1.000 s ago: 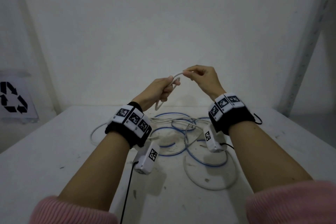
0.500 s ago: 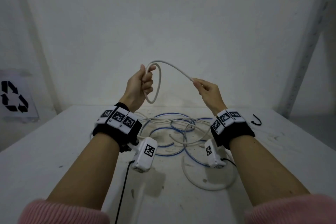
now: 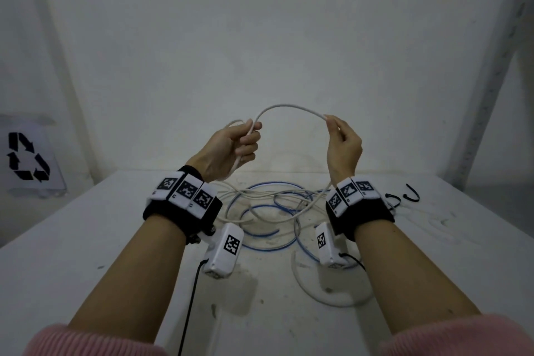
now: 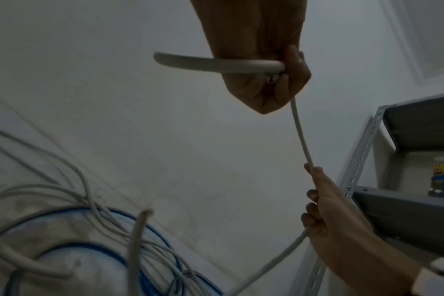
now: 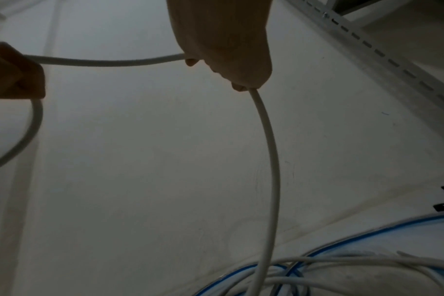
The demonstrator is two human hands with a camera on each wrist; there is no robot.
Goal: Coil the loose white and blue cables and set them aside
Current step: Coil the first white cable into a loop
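Note:
A white cable [image 3: 289, 108] arches in the air between my two hands above the table. My left hand [image 3: 239, 144] grips a small loop of it in a curled fist; the left wrist view shows that loop [image 4: 216, 65] passing through the fist. My right hand [image 3: 338, 136] pinches the white cable farther along, and from there the cable [image 5: 269, 160] drops to the pile. A blue cable [image 3: 260, 246] lies in loose rings on the table [image 3: 86, 240], tangled with more white cable [image 3: 274, 196].
A metal shelf upright [image 3: 497, 66] rises at the right, with a shelf unit [image 4: 406, 180] beside the table. Black clips [image 3: 410, 195] lie at the table's far right. A recycling sign [image 3: 26, 159] is on the left. The wall stands close behind.
My hands have moved apart, the right hand drawing out more white cable into a wider arch. The left hand dropped slightly while keeping hold of its loop.

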